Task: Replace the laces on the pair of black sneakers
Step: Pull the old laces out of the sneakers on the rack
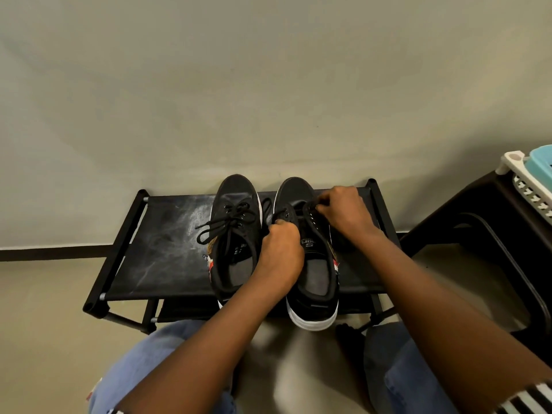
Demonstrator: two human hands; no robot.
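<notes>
Black on a dusty rack (167,234): left sneaker (233,234) laced though untied, right sneaker (310,264) with eyelets mostly bare, steadied by curled left hand (282,252), lace end apparently pinched by right hand (343,212), so barely begun

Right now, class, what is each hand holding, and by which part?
Both work on the right sneaker. The left hand grips its left eyelet flap; the right hand pinches something at the right eyelets, seemingly the lace.
</notes>
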